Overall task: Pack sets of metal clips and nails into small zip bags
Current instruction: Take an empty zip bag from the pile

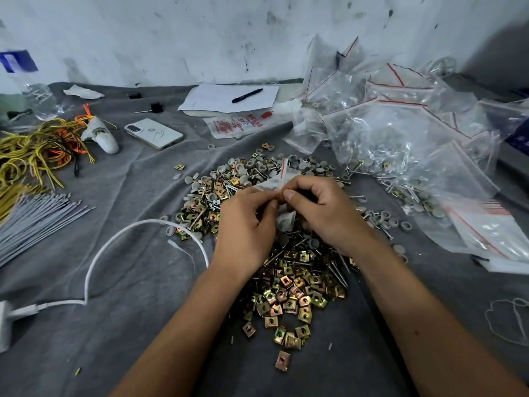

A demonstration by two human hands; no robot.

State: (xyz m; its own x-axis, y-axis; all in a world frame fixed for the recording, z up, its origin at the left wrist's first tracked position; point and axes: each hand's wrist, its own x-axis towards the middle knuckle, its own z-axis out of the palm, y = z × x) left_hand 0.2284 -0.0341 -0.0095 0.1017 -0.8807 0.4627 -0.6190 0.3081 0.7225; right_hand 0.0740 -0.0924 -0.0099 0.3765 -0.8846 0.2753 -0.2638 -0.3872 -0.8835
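A small clear zip bag [274,181] with a red stripe at its mouth is held above the middle of the table. My left hand [246,224] and my right hand [320,210] both pinch its top edge, thumbs close together. Below them lies a heap of brass-coloured metal clips [294,293], mixed with long nails [337,270] and grey round caps [312,164]. The bag's contents are hidden by my fingers.
A pile of zip bags [400,124], some filled, fills the right side. A white phone [154,133], paper with a pen [247,95], a white cable [114,242], grey ties [37,219] and yellow wires [31,156] lie on the grey cloth [128,325].
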